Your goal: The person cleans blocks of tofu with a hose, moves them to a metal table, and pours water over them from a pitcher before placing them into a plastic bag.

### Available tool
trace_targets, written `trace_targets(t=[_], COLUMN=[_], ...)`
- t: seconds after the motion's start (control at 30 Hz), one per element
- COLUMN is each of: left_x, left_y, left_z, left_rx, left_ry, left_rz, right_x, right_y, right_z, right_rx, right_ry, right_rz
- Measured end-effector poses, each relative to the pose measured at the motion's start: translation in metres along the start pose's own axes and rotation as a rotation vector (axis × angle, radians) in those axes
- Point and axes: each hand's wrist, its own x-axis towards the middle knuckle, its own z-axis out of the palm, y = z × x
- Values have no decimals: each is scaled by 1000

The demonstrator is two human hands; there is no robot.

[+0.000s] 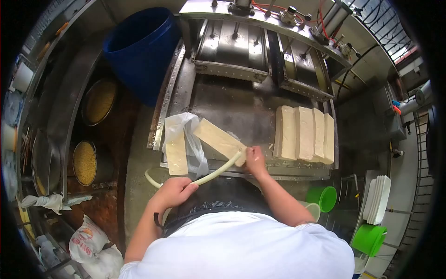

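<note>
My left hand is closed around a pale hose, which curves up to the right over the metal table. Its far end lies against the end of a flat cream-coloured slab. My right hand is curled at that same end, fingers bent; whether it grips the slab or something small is hidden. A second flat slab lies at the table's front left, with a clear plastic bag draped over and beside it. Several thick tofu blocks stand side by side at the right.
Behind the wet metal table stands a press frame with cylinders and red air lines. A blue barrel is at the back left, near pots of soybeans. Green buckets and white trays are at my right.
</note>
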Motion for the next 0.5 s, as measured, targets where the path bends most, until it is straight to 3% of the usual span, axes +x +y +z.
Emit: trace_targets(t=[0.03,0.07,0.1,0.17,0.2,0.33,0.43,0.5], left_x=[5,7,8,8,8,2,-3,-5], left_y=[1,4,6,8,7,2,-1,-3], left_z=[0,-1,-1,-3,-2,-1,-1,-1], left_rx=[34,40,42,59,52,46,63,39], left_ry=[-62,-86,-98,-128,-136,-132,-122,-123], left_rz=[25,36,35,21,26,46,14,-16], right_x=[-14,-37,-34,-26,-26,-26,-39,-55], right_y=[-2,-49,-42,-18,-12,-2,-11,-20], right_z=[6,-7,-7,-3,-4,-6,-10,-10], right_rx=[78,106,110,-263,-198,-170,-20,120], right_ry=[-33,-109,-105,-55,-66,-81,-195,-381], right_rz=[-9,208,220,-15,-148,-211,-82,118])
